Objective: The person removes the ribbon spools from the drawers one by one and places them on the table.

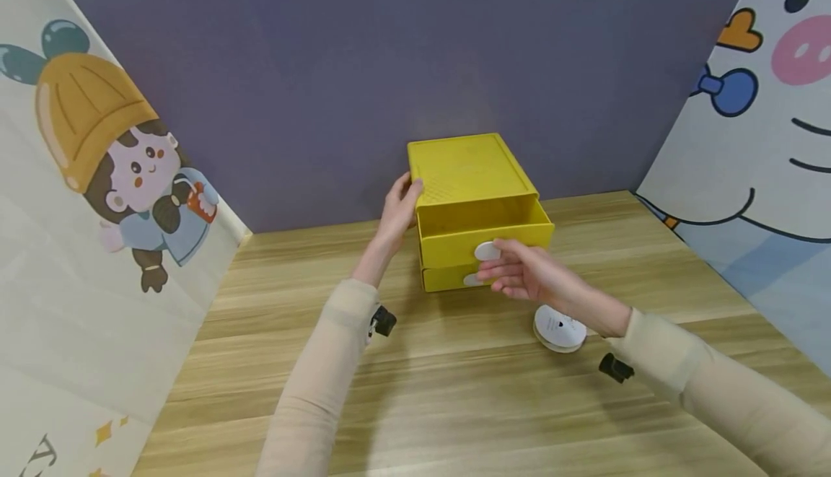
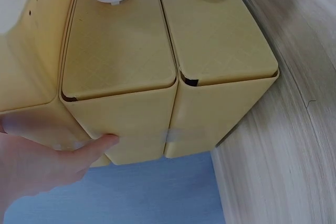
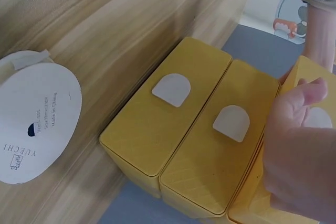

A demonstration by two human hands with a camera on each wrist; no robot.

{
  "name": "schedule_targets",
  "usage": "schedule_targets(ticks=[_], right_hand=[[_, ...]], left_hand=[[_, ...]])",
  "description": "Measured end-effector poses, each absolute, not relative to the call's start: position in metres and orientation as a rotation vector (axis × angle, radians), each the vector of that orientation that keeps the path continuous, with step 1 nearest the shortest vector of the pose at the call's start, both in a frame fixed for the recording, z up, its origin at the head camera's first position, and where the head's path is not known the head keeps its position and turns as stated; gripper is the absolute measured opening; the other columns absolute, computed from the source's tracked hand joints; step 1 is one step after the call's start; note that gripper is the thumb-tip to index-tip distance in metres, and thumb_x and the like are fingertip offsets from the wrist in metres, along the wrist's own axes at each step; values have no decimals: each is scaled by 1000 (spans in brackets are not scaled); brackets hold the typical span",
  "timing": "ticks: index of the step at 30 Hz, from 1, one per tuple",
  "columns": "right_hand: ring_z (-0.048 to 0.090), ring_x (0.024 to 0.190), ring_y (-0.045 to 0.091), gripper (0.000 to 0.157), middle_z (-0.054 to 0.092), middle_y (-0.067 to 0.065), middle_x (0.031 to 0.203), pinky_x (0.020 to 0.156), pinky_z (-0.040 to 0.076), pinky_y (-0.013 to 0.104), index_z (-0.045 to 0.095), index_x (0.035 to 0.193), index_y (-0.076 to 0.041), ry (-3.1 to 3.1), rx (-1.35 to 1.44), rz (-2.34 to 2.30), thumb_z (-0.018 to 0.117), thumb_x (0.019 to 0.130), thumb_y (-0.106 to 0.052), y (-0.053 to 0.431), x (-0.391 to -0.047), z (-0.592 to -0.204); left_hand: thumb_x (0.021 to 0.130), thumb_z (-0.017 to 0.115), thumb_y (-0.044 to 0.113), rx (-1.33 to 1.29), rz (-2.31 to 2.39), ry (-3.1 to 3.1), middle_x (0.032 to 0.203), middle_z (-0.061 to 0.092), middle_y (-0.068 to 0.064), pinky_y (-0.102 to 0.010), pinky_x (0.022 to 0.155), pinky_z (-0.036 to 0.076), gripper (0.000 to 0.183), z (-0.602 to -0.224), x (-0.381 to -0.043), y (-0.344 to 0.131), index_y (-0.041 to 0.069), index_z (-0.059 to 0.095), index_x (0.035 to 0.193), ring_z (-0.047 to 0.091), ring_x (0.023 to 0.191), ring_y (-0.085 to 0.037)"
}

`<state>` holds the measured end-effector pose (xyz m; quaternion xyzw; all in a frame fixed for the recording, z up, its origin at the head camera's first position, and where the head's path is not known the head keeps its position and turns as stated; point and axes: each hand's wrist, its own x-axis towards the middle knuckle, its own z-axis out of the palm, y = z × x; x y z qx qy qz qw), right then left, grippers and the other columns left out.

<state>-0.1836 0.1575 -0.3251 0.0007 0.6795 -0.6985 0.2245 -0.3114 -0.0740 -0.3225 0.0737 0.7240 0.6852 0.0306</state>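
Observation:
A yellow two-drawer cabinet [image 1: 467,167] stands against the back wall. Its upper drawer [image 1: 519,236] is pulled out, while the lower drawer [image 1: 441,280] is in. My left hand [image 1: 397,210] rests on the cabinet's left side; in the left wrist view a straight finger [image 2: 100,146] presses that side. At the upper drawer's front, my right hand [image 1: 532,273] holds the white handle [image 1: 487,251] between thumb and fingers. The lower handle [image 1: 472,280] is partly behind those fingers. In the right wrist view the hand covers part of the upper handle [image 3: 318,118].
A white ribbon spool [image 1: 560,329] lies on the wooden table [image 1: 467,405] right of the cabinet, below my right forearm. A dark blue-grey wall [image 1: 311,87] rises behind. White panels with cartoon figures flank the table.

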Motion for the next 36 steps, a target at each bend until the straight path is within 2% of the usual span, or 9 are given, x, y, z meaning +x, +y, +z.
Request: schedule_targets(ticks=[13, 19, 26, 36], right_hand=[[65, 71, 5, 45, 77, -5, 95, 68, 53, 17, 60, 121, -4, 1848, 8, -1966, 48, 103, -43, 155, -199, -326], [66, 74, 6, 50, 77, -5, 98, 71, 53, 18, 56, 126, -2, 1868, 11, -1968, 48, 102, -45, 154, -208, -326], [66, 70, 5, 56, 78, -5, 93, 69, 54, 18, 54, 130, 3, 1861, 35, -1975, 49, 102, -45, 154, -214, -326], [66, 69, 4, 47, 78, -4, 92, 67, 53, 16, 62, 116, -2, 1843, 47, -1993, 51, 102, -45, 152, -223, -324]], left_hand=[[103, 49, 42, 236, 2112, 2240, 161, 33, -7, -52, 107, 43, 66, -323, -311, -72, 15, 25, 158, 38, 144, -26], [103, 49, 41, 249, 2136, 2235, 161, 33, -8, -52, 112, 39, 66, -324, -311, -72, 13, 25, 158, 36, 145, -27], [103, 48, 41, 247, 2131, 2238, 162, 32, -7, -53, 113, 38, 65, -324, -310, -72, 15, 25, 158, 34, 147, -27], [103, 48, 42, 238, 2113, 2246, 162, 31, -7, -51, 111, 41, 66, -323, -310, -73, 15, 24, 158, 35, 146, -27]])
